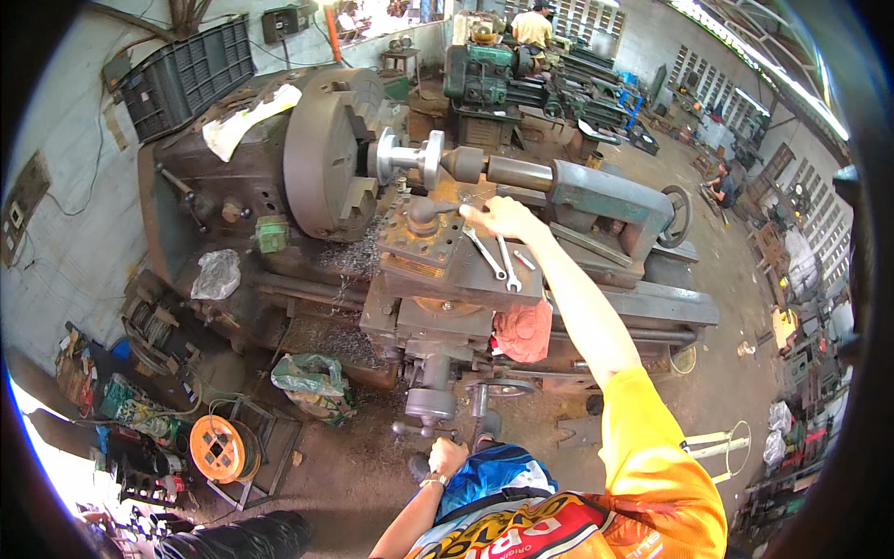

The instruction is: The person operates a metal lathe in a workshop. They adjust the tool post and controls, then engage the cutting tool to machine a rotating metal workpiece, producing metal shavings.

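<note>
My right hand [507, 220] reaches over the lathe carriage, its fingers closed round the end of the clamp lever [445, 209] on the square tool post [421, 240]. Low down at the front, my left hand [448, 457] is closed at the crank handle [424, 430] of the slide; its fingers are partly hidden. Behind the tool post, a shiny flanged metal workpiece [431, 160] sits between the big chuck [326, 158] and the tailstock centre [463, 165]. Several spanners lie on the carriage top, among them a combination spanner [484, 252] below my right hand.
A red cloth [522, 332] hangs at the carriage front, above a handwheel [500, 387]. Metal chips [349, 256] lie under the chuck. An orange cable reel [223, 449] and a green bag [312, 382] stand on the left floor. Another person [533, 30] is at a green lathe behind.
</note>
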Demonstrator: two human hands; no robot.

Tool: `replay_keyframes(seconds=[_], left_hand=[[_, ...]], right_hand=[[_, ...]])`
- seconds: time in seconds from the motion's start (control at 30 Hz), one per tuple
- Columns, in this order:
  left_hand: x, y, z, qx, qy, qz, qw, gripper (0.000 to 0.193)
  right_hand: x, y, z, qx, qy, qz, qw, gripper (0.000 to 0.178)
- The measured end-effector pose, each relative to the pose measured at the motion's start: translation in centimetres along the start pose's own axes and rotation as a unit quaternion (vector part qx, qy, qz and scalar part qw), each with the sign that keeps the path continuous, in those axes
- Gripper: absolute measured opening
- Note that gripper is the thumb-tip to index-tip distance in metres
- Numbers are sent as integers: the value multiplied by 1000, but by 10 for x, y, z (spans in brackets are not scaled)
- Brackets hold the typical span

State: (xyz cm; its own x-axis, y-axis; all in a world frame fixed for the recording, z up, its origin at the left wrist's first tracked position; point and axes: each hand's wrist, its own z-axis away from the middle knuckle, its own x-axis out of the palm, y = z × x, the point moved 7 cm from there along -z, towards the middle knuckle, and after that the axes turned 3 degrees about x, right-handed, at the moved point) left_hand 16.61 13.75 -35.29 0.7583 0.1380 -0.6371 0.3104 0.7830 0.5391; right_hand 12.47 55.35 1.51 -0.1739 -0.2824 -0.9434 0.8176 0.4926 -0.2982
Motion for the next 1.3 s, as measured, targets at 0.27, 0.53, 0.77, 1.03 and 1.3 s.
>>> replay_keyframes(seconds=[0.27, 0.53, 0.77, 1.03, 1.3], left_hand=[[-73, -82, -48, -93, 22, 94, 991, 37], [-10, 5, 23, 6, -70, 284, 956, 32], [-42, -74, -41, -106, 128, 10, 986, 43], [-72, -76, -37, -81, 74, 70, 991, 43], [-124, -35, -17, -71, 102, 94, 988, 27]], right_hand=[[1, 0, -1, -24, 94, 41, 994, 93], [2, -5, 1, -54, 156, 68, 984, 89], [-4, -11, 9, -67, 190, 55, 978, 83], [-2, -8, 3, -78, 235, 88, 965, 78], [1, -9, 1, -99, 255, 77, 959, 74]])
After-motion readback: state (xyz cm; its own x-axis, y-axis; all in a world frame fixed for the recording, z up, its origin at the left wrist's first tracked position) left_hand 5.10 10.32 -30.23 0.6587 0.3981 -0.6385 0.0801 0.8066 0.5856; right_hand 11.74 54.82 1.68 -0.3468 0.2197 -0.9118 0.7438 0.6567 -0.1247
